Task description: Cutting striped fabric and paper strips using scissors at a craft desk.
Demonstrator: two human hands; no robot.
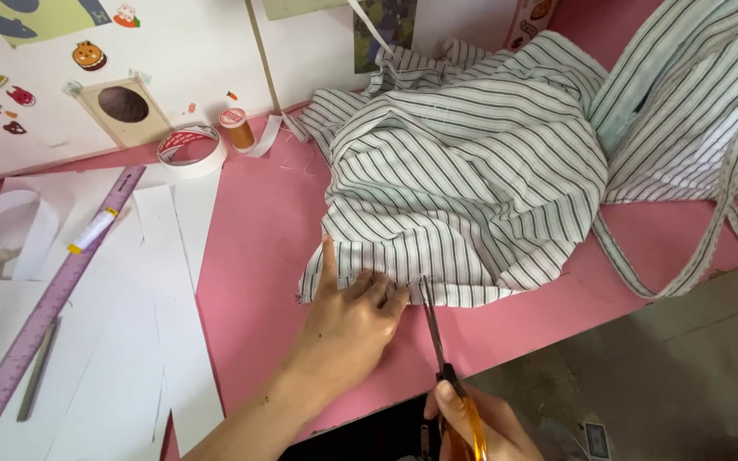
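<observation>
A bunched white fabric with dark stripes [471,162] lies on the pink table [258,222]. My left hand [348,316] presses flat on the fabric's near edge, fingers spread. My right hand [471,427] grips orange-handled scissors [442,358] at the bottom of the view. Their blades point up at the fabric's hem, right beside my left fingers.
White paper sheets [155,282] cover the table's left, with a purple ruler [53,294], a small white-and-yellow tube [91,230] and a grey pencil [38,369]. A tape roll [191,149] and an orange thread spool [237,128] stand by the stickered wall. The floor lies at the lower right.
</observation>
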